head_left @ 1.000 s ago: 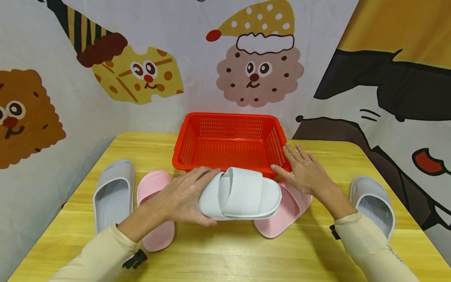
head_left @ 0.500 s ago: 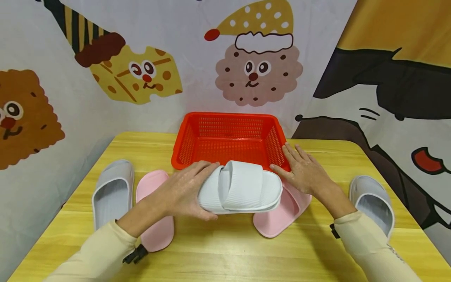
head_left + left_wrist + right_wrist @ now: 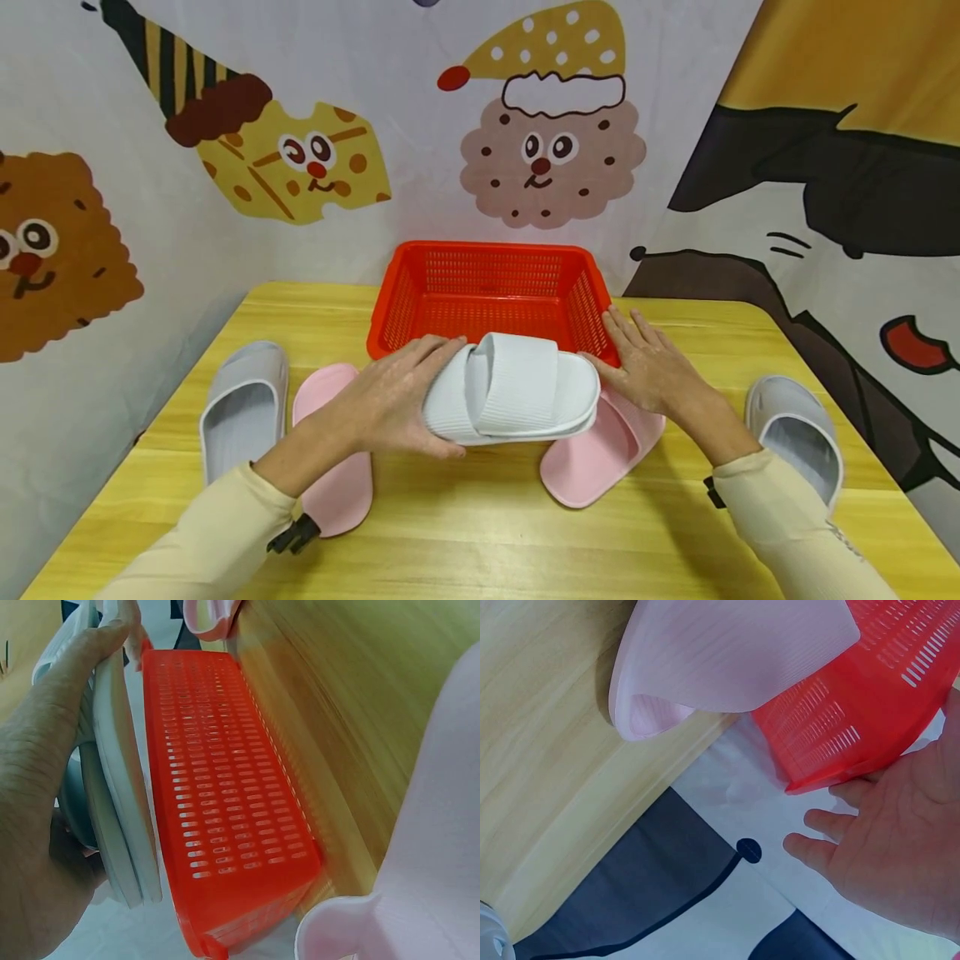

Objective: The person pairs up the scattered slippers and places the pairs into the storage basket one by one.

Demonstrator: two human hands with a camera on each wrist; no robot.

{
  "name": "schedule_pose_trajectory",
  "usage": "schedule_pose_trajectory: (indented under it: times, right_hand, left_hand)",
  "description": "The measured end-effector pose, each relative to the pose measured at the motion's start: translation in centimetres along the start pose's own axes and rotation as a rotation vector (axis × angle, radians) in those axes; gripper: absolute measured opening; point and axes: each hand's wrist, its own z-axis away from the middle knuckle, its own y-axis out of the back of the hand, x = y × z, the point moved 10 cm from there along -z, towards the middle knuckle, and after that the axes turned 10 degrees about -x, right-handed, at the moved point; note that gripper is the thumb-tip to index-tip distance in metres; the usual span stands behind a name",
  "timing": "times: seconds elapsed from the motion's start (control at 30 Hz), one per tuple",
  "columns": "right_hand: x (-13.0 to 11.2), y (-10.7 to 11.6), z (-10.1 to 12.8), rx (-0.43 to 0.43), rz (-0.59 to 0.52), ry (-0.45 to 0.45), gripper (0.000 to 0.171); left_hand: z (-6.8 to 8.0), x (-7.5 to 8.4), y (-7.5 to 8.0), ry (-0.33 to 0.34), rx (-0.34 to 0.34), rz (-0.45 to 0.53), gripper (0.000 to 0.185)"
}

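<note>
The left hand point(image 3: 390, 400) grips a white slipper point(image 3: 513, 387) by its heel end, fingers over the top & thumb under, holding it sideways just above the table, right at the front rim of the red basket point(image 3: 487, 292). In the left wrist view the same hand point(image 3: 45, 825) has the slipper's sole edge point(image 3: 124, 802) pressed against the palm, w/ the basket's slotted wall point(image 3: 225, 795) just beside it. The right hand point(image 3: 648, 367) lies flat, fingers straight & spread, against the basket's front right corner, holding nothing; the right wrist view shows that palm point(image 3: 900, 855) open w/ fingertips touching the basket's outer wall point(image 3: 855, 727). A pink slipper point(image 3: 600, 446) sits on the table just in front of the basket's right corner, partly under the white one and the right hand; in the right wrist view its strap point(image 3: 727, 656) leans on the basket. Another pink slipper point(image 3: 337, 454) lies front-left of the basket, partly under the left forearm. A grey slipper point(image 3: 243, 408) is further left of that, near the table point(image 3: 480, 533) edge, and a 2nd grey slipper point(image 3: 798, 433) lies well right of the basket. Behind the basket hangs a cartoon backdrop point(image 3: 551, 137) w/ a cookie face.
</note>
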Motion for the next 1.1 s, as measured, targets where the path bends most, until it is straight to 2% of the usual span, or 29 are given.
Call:
schedule_pose_trajectory:
  times: [0.33, 0.5, 0.87, 0.97, 1.1]
  right_hand:
    - [0.1, -0.1, 0.3, 0.006, -0.03, 0.02, 0.089]
    - [0.1, -0.1, 0.3, 0.0, -0.033, 0.023, 0.09]
    - [0.0, 0.0, 0.6, -0.007, -0.065, 0.032, 0.088]
    - [0.0, 0.0, 0.5, -0.008, -0.06, 0.03, 0.09]
    - [0.0, 0.1, 0.2, -0.005, -0.045, 0.037, 0.091]
  left_hand:
    - [-0.7, -0.5, 0.2, -0.017, -0.012, 0.072, 0.113]
    - [-1.0, -0.8, 0.6, -0.018, -0.005, 0.072, 0.111]
    - [-2.1, -1.7, 1.5, 0.045, -0.067, 0.082, 0.108]
    - [-2.3, -2.0, 1.6, 0.058, -0.066, 0.089, 0.107]
    - [-2.6, -2.2, 1.9, 0.041, -0.042, 0.104, 0.105]
